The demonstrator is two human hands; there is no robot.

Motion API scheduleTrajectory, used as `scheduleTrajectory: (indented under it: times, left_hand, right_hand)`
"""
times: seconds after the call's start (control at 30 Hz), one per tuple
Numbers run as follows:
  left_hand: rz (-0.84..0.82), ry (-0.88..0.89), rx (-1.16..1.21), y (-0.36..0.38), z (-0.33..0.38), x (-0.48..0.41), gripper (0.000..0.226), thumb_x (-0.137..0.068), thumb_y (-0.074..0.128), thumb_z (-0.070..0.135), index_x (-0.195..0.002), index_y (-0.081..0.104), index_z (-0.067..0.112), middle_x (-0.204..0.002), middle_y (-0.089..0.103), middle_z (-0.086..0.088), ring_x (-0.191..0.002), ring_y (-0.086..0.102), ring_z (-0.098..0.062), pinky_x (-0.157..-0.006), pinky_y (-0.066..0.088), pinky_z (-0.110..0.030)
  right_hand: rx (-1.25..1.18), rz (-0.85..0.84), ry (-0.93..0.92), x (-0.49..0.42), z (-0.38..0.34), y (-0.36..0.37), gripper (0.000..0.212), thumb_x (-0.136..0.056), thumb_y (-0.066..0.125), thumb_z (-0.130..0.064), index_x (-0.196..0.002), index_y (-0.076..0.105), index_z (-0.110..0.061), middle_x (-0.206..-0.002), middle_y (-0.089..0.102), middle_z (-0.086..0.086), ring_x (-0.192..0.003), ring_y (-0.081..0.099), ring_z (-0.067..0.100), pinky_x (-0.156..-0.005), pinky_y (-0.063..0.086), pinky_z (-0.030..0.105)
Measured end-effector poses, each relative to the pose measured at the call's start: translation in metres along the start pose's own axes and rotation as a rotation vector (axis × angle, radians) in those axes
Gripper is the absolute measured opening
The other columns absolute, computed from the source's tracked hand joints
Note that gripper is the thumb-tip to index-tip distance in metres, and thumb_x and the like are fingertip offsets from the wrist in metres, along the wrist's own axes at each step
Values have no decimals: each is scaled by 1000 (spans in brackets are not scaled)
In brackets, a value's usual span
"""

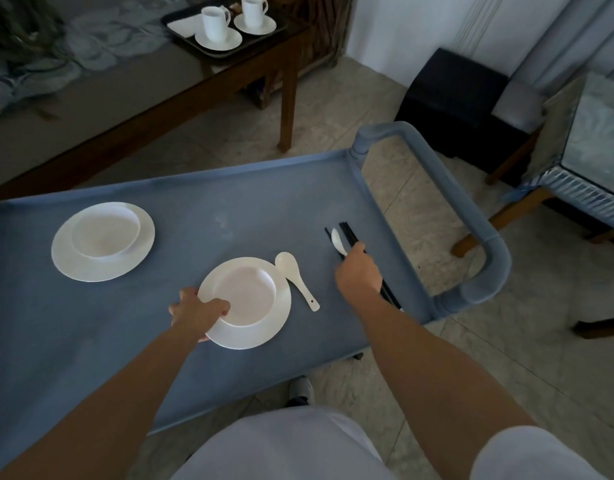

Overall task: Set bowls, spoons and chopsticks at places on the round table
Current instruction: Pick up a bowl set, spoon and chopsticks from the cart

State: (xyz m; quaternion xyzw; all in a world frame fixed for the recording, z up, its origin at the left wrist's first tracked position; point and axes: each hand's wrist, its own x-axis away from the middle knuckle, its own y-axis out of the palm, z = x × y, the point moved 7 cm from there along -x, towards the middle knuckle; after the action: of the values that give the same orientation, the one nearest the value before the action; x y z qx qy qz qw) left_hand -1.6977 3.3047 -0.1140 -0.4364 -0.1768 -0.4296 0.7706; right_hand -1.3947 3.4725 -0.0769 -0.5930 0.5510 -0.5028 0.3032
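Near: left hand (pixel 201 315) is curled over the near-left rim of the closer plate (pixel 250 337), thumb on top and fingers under. The closer bowl (pixel 246 292) sits in that plate.

Right hand (pixel 359 275) is closed round a bundle of black chopsticks (pixel 348 233) plus one white spoon (pixel 339 242). The bundle's long axis runs from near-right to far-left, with its ends sticking out both sides of the fist.

Key relation: the loose spoon (pixel 296 280) lies on the cart (pixel 229 202) between my two hands, just beside the closer plate's right rim. Its scoop points away and its handle points toward near-right. The right hand is nearer to it but full, so I judge it waits for another trip.

Farther left: second bowl (pixel 106 230) on second plate (pixel 69 261), untouched.

Count: two bowls, two plates, two spoons. Chopsticks are possibly two pairs, but the sticks overlap too much to be sure.

Far: two cups (pixel 215 24) on a tray (pixel 180 15). I can pick out no round table
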Motion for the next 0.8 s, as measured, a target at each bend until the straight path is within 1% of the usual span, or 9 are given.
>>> scheduleTrajectory:
  times: [0.1,0.2,0.27,0.37,0.43,0.5,0.6,0.73,0.8]
  left_hand:
    - [-4,8,2,-1,-2,-2,67,-75,74,16,-135,42,14,-134,40,-19,-112,51,-41,-74,59,-48]
    - [-9,4,10,-1,0,-2,66,-75,74,16,-133,42,14,-133,39,-18,-111,51,-40,-69,58,-44]
    - [-14,3,3,0,1,-2,66,-75,74,18,-132,42,15,-133,38,-18,-110,51,-39,-63,56,-40]
    - [-16,8,-8,1,2,-2,66,-75,74,19,-132,41,15,-132,38,-17,-109,50,-39,-61,54,-39]
    - [-18,8,-7,1,1,-3,66,-75,74,19,-132,41,16,-132,37,-17,-108,50,-39,-64,56,-41]
    - [-18,6,-6,1,1,-3,66,-75,74,19,-132,41,16,-132,37,-17,-108,50,-39,-65,56,-42]
    - [-13,9,-5,0,1,-2,67,-75,74,19,-133,41,17,-132,37,-17,-109,50,-38,-66,57,-43]
    - [-15,20,-4,-2,0,-2,68,-75,72,18,-136,40,16,-133,37,-17,-111,50,-39,-70,59,-46]
    - [-18,19,7,-3,-1,-1,68,-76,71,18,-136,40,16,-134,37,-17,-112,50,-39,-70,59,-46]
  right_hand:
    - [31,-10,40,-8,29,-5,37,-97,61,-32,-119,47,-6,-118,57,14,-99,62,33,-69,42,37]
    - [50,-40,26,-14,36,-3,20,-98,58,-24,-102,60,-5,-101,61,11,-76,58,26,-65,42,33]
    - [76,-60,0,-16,31,-2,15,-94,59,-20,-85,57,-9,-86,60,7,-63,51,18,-59,42,31]
    - [186,-169,-57,-15,19,2,27,-88,65,-25,-70,47,-14,-72,52,2,-56,49,16,-47,35,25]
    - [287,-232,-108,-13,10,7,25,-85,65,-27,-71,49,-15,-71,54,2,-56,51,16,-46,35,25]
    - [360,-241,-168,-11,4,11,21,-84,64,-25,-71,51,-16,-73,55,1,-59,53,16,-48,37,26]
    - [352,-248,-226,-11,0,14,22,-82,64,-24,-69,48,-17,-72,53,1,-59,52,15,-48,35,25]
    - [339,-329,-291,-16,3,14,31,-81,65,-33,-66,45,-15,-67,51,2,-55,49,17,-48,36,26]
    - [382,-326,-331,-16,1,16,29,-81,64,-33,-67,46,-16,-67,51,2,-56,50,16,-48,38,26]
